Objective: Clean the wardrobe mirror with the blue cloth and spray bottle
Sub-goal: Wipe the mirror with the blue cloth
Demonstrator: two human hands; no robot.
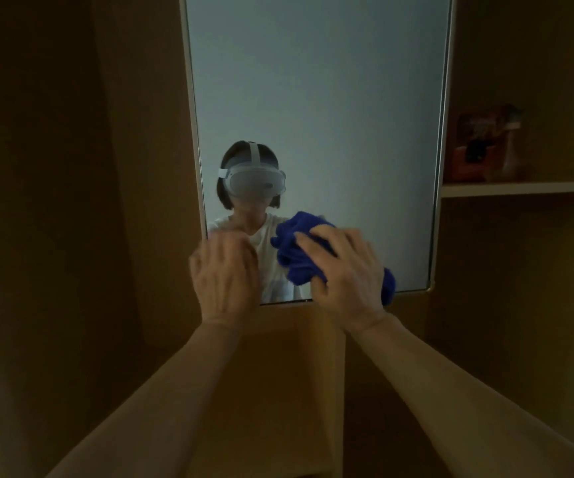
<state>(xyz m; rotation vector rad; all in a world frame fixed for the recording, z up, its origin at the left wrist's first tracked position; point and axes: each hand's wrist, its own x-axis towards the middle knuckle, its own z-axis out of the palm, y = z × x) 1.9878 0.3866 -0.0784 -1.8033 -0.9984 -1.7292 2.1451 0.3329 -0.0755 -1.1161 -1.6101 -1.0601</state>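
Note:
The wardrobe mirror (316, 98) is tall with a pale frame and fills the upper middle of the view. My right hand (344, 274) presses a bunched blue cloth (294, 257) against the glass near its lower edge. My left hand (225, 274) is raised beside it at the mirror's lower left corner, fingers curled loosely and holding nothing. A spray bottle (511, 150) stands dimly on the shelf to the right of the mirror; its outline is blurred. The glass reflects a person in a white top wearing a headset.
A wooden shelf (520, 188) juts out at the right, with a reddish box (472, 146) beside the bottle. Brown wardrobe panels surround the mirror on the left and below. The room is dim.

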